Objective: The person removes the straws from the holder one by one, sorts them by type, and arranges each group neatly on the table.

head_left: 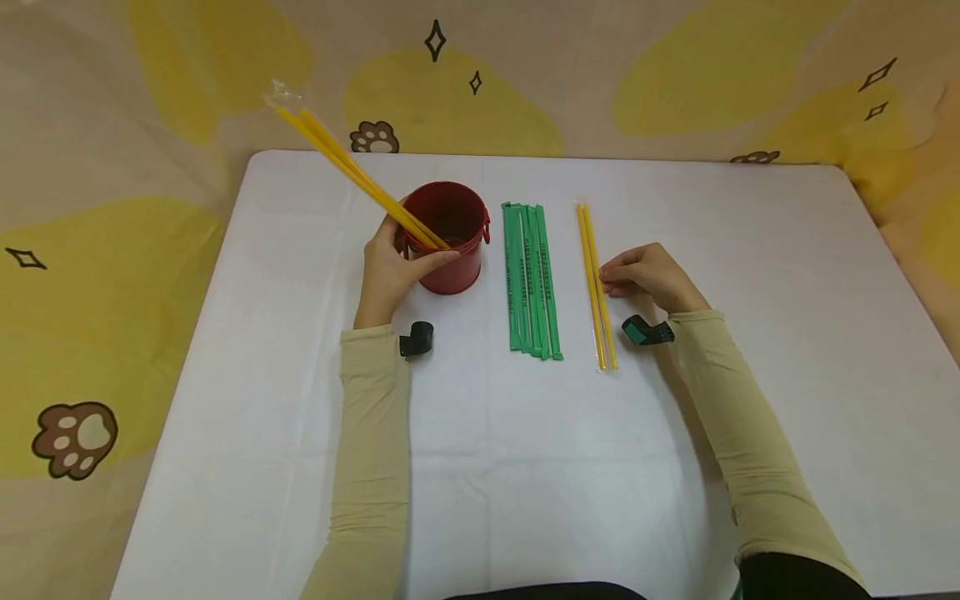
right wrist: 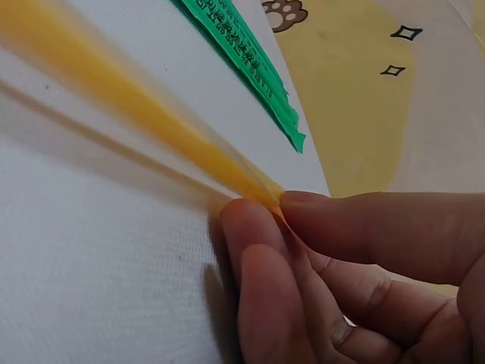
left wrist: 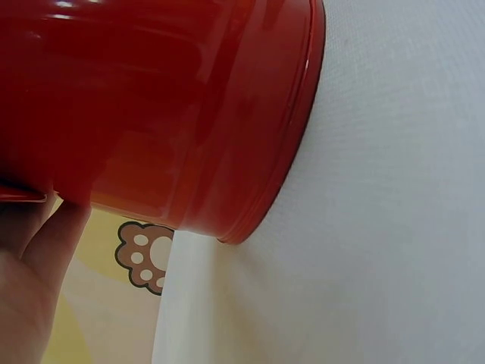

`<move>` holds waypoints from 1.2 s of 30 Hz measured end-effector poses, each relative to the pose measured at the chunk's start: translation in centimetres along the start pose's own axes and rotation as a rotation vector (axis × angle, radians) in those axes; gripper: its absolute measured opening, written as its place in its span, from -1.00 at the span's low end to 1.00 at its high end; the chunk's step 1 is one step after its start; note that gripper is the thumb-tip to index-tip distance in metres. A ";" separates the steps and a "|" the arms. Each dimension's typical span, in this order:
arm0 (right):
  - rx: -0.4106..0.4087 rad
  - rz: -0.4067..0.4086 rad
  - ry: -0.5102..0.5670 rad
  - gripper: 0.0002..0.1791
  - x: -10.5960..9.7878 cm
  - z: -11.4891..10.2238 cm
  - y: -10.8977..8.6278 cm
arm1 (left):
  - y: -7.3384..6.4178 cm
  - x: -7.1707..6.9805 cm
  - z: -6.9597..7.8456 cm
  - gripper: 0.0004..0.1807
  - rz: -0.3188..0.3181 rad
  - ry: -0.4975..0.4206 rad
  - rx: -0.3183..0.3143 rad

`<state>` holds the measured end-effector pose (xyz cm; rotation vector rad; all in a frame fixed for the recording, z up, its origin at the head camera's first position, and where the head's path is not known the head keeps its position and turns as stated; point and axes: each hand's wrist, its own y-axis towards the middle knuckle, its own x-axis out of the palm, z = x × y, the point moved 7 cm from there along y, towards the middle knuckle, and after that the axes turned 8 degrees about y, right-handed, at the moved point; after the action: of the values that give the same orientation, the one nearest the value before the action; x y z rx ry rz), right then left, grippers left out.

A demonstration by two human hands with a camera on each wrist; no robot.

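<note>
A small red bucket (head_left: pixel 463 265) stands left of centre, and my left hand (head_left: pixel 390 271) grips its side with the thumb along the rim. Yellow straws (head_left: pixel 352 171) in clear wrappers lean out of it to the upper left; their lower ends are inside. The left wrist view shows the bucket wall (left wrist: pixel 151 98) up close, its base at the white cloth. To the right, two wrapped yellow straws (head_left: pixel 596 283) lie side by side. My right hand (head_left: pixel 652 275) pinches a wrapped yellow straw (right wrist: pixel 189 144) between thumb and fingertips.
Several green wrapped straws (head_left: pixel 531 283) lie in a row between the bucket and the right-hand yellow straws. The white-covered table (head_left: pixel 480 467) meets a yellow patterned cloth (head_left: pixel 495 100) at its back edge. A small black camera (head_left: pixel 647 331) sits at the right wrist.
</note>
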<state>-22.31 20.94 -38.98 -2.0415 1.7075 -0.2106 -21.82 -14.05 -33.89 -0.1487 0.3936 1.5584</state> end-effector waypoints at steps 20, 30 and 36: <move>-0.019 0.003 -0.042 -0.69 -0.1 0.0 -0.1 | -0.1 0.0 0.2 -0.18 0.005 -0.002 0.011; -0.036 0.007 -0.071 -0.71 -0.1 -0.3 -0.4 | -0.1 -0.1 0.1 -0.18 0.004 -0.001 0.008; -0.040 0.031 -0.059 -0.72 -0.1 -0.3 -0.6 | -0.1 0.0 0.1 -0.18 -0.001 -0.012 0.008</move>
<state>-21.95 21.05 -38.41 -2.0283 1.7187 -0.1053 -21.73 -14.04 -33.77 -0.1331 0.3902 1.5559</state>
